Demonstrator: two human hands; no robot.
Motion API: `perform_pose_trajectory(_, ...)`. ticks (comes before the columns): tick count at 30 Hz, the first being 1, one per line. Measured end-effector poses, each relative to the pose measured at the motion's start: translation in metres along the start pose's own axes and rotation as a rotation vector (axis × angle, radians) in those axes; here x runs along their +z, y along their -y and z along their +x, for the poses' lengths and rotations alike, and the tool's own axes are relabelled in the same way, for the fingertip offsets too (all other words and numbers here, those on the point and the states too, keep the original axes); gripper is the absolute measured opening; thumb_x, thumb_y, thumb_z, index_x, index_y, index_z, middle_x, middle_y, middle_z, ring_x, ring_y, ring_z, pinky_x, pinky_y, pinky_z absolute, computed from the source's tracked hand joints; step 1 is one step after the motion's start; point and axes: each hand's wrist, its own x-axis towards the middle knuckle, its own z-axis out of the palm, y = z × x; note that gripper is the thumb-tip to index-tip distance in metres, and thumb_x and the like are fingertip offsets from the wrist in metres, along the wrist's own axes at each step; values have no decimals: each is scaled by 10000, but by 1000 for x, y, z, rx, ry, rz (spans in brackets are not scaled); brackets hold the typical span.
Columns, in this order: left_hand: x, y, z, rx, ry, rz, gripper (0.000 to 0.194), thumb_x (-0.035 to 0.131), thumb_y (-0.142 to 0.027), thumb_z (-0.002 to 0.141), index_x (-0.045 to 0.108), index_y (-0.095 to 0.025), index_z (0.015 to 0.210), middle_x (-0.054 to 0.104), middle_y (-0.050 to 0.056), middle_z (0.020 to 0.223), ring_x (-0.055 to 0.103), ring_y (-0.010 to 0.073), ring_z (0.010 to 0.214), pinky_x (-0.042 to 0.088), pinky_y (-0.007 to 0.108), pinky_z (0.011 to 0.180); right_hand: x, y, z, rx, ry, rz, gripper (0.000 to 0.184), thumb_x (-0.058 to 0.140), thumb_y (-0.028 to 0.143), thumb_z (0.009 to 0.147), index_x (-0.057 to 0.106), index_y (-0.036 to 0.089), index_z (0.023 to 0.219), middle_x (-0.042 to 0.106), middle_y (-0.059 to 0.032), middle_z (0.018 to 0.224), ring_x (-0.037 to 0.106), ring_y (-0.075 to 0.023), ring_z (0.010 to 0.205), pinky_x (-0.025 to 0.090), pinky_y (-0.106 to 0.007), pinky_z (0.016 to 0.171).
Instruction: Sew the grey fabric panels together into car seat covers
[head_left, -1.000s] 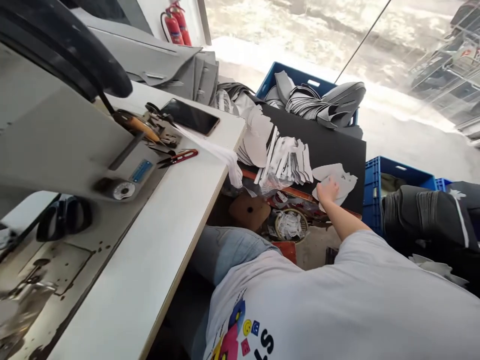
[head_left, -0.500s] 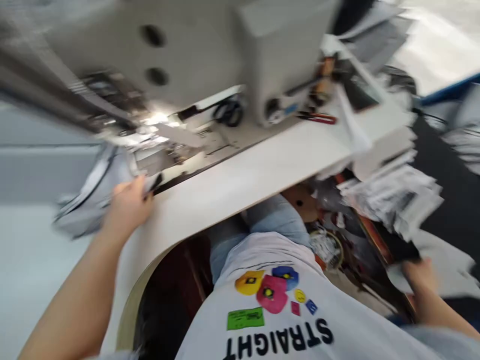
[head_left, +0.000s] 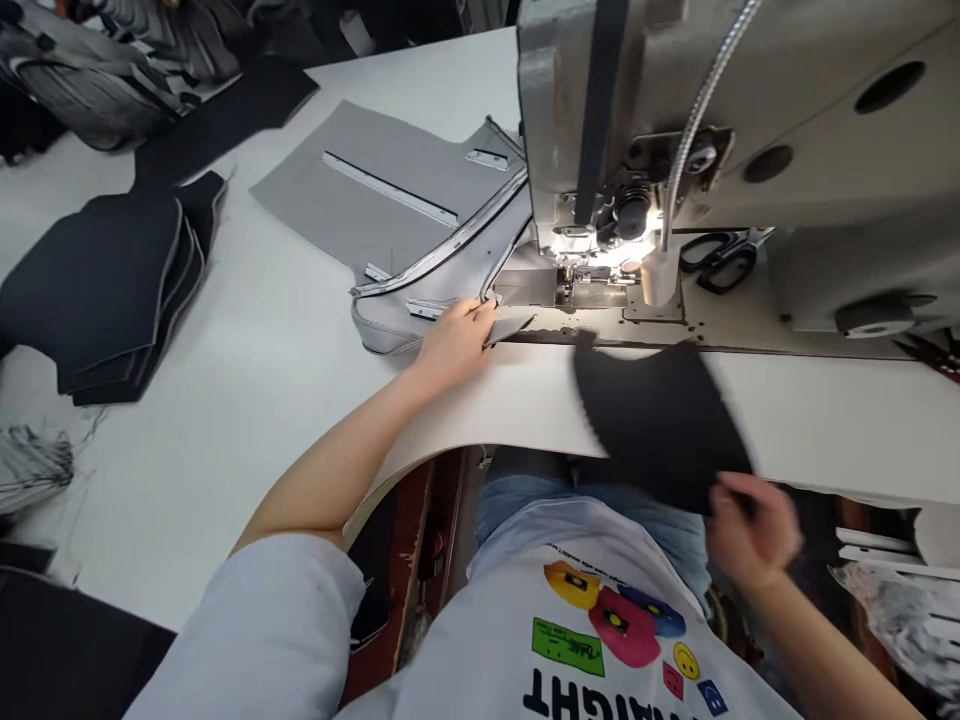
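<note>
My left hand point(head_left: 459, 342) is closed on the near corner of a grey sewn fabric cover point(head_left: 405, 150), which has white strips and dark-edged seams. That corner lies just left of the sewing machine's lit needle area point(head_left: 581, 275). My right hand point(head_left: 754, 530) pinches a black fabric panel point(head_left: 664, 415) by its lower right corner. The panel is slightly blurred and hangs over the table's front edge, its notched far edge close to the machine bed. The sewing machine point(head_left: 832, 120) fills the upper right.
Black-handled scissors point(head_left: 724, 262) lie on the machine bed. Stacked dark panels point(head_left: 97, 290) sit on the white table point(head_left: 247, 430) at left, with another dark piece point(head_left: 225, 120) behind them. Heaped grey fabric point(head_left: 112, 70) is at the far left. White strips and plastic point(head_left: 892, 590) are at lower right.
My view has swung left. My right hand has come up from the low right-hand side to the table front, carrying the black panel. My left hand stays on the grey cover.
</note>
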Motion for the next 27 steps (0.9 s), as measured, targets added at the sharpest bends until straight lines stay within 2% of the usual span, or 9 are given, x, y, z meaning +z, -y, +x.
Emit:
perform_pose_trajectory(4, 7, 13, -6, 40, -49, -117, 535, 448, -288, 924, 445, -109, 1428, 556, 155, 1380, 402, 278, 1383, 378, 418, 1142, 27, 52, 20, -105, 80, 79, 310, 467, 291, 985, 609, 304, 1260, 707, -63, 958, 686, -229, 817, 584, -367, 673)
perform_pose_trajectory(8, 10, 11, -6, 47, -44, -127, 407, 452, -275, 937, 535, -148, 1315, 529, 129, 1446, 399, 265, 1379, 397, 424, 1140, 3, 80, 45, -117, 412, 116, 387, 405, 244, 1015, 492, 254, 1392, 549, 47, 601, 492, -128, 429, 446, -248, 410)
perform_pose_trajectory(10, 9, 8, -3, 33, -23, -109, 348, 445, -226, 929, 575, -138, 1239, 524, 133, 1455, 401, 267, 1372, 418, 415, 1124, -12, 85, 57, -311, 503, 38, 411, 430, 225, 1008, 479, 250, 1415, 533, 55, 579, 460, -114, 404, 407, -236, 394)
perform_pose_trajectory(14, 1, 8, 2, 26, -13, -133, 355, 442, -201, 904, 586, -98, 1212, 558, 167, 1406, 411, 302, 1362, 417, 448, 1115, -14, 87, 87, -843, 448, -237, 438, 590, 205, 923, 556, 229, 1359, 663, -17, 744, 626, -164, 635, 505, -286, 591)
perform_pose_trajectory(17, -13, 12, 4, -66, -5, -294, 399, 423, -266, 922, 574, -118, 1261, 648, 150, 1249, 544, 313, 1233, 492, 464, 1017, 9, 86, 109, -1017, 715, -320, 712, 780, 427, 784, 505, 250, 1416, 594, -142, 1362, 565, -325, 1240, 475, -517, 993)
perform_pose_trajectory(20, -21, 7, -1, -143, -14, -436, 423, 373, -380, 972, 596, -150, 1247, 689, 112, 1157, 651, 289, 1073, 551, 439, 926, 32, 86, 123, -1052, 879, -385, 1096, 912, 509, 558, 397, 278, 1498, 331, -160, 1591, 314, -399, 1451, 303, -639, 1121)
perform_pose_trajectory(22, -15, -2, -6, -31, -45, -382, 411, 397, -338, 964, 579, -133, 1270, 675, 130, 1211, 644, 288, 1120, 551, 431, 949, 39, 86, 130, -1028, 905, -410, 1197, 950, 440, 490, 364, 268, 1520, 290, -180, 1604, 285, -413, 1462, 271, -643, 1135)
perform_pose_trajectory(24, -1, -10, -9, 152, -83, -233, 387, 405, -206, 932, 566, -90, 1265, 621, 182, 1315, 587, 297, 1237, 527, 435, 1010, 41, 87, 135, -1004, 909, -390, 1146, 940, 374, 507, 393, 259, 1508, 307, -187, 1593, 303, -418, 1453, 271, -641, 1132)
perform_pose_trajectory(27, 16, -13, -7, 333, -128, -48, 384, 363, -69, 895, 571, -52, 1218, 544, 218, 1412, 496, 287, 1355, 486, 419, 1082, 46, 86, 145, -961, 852, -313, 745, 788, 266, 731, 518, 237, 1425, 443, -153, 1526, 434, -353, 1389, 378, -547, 1086)
